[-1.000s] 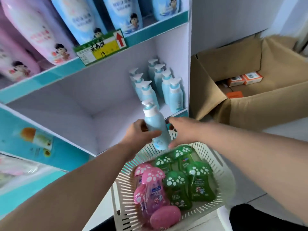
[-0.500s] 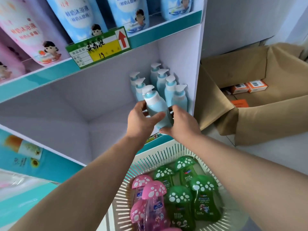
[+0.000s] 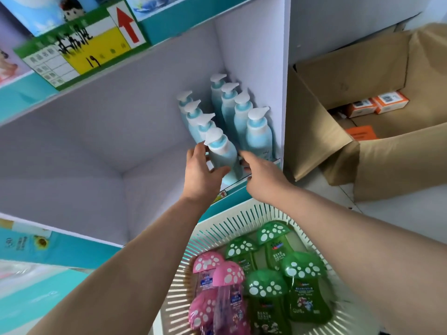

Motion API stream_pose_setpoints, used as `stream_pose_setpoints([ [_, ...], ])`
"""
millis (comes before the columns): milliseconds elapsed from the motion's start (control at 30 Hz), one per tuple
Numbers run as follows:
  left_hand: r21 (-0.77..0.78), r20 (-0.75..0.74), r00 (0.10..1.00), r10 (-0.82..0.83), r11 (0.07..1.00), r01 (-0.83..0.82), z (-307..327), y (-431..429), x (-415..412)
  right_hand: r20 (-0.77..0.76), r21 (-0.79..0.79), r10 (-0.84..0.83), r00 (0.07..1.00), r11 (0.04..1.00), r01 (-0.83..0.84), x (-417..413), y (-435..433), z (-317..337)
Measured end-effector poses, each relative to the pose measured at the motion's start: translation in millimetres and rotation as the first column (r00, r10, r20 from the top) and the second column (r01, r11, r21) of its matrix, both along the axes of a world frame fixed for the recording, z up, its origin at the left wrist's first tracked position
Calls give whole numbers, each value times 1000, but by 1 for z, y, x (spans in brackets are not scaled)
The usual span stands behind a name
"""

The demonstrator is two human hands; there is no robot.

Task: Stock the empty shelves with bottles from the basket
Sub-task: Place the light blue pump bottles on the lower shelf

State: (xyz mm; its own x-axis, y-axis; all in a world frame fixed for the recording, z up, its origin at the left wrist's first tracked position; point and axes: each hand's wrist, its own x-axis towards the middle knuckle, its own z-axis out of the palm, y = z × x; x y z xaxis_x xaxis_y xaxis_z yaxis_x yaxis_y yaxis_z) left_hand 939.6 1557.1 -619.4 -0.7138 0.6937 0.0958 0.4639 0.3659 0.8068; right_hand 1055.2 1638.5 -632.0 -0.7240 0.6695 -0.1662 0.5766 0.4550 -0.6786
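Left hand (image 3: 202, 172) gripped blue pump bottle (image 3: 223, 155), tilted at shelf (image 3: 150, 180) front edge; right hand (image 3: 262, 176) fingers straight, touching it at 3 o'clock. Risk: tilted release could topple row (image 3: 193, 117) at 12 o'clock.

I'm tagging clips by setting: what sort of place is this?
Probably a shop: a price tag, rows of identical blue pump bottles on a shelf, and a cardboard stock box alongside.

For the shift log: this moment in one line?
blue bottle at shelf front; left hand grips it; right hand open beside it; basket: more bottles
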Motion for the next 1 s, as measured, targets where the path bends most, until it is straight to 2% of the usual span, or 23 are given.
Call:
stream_pose_setpoints([
  [167,40,30,998,47,998,-48,-8,2,-1,-105,-163,-66,992,986,48,-13,5,-5],
  [467,79,-3,990,138,987,-137,-5,8,6,-138,-131,-84,987,989,66,-21,8,-3],
  [567,47,-1,983,184,982,-184,-1,7,9,-163,-93,-97,982,992,83,-24,2,2],
  [700,-65,28,999,32,997,-30,8,3,-5,-172,-37,-145,974,989,141,-24,1,6],
  [800,-106,106,990,-96,989,108,14,-4,-16,-125,-11,-85,989,996,84,-22,5,7],
  [933,-28,165,982,-93,995,99,14,-7,-11,-140,-97,-13,990,995,0,-22,8,7],
  [1000,6,153,987,-54,999,54,13,-4,-7,-146,-49,-1,989,999,-6,-22,12,10],
])
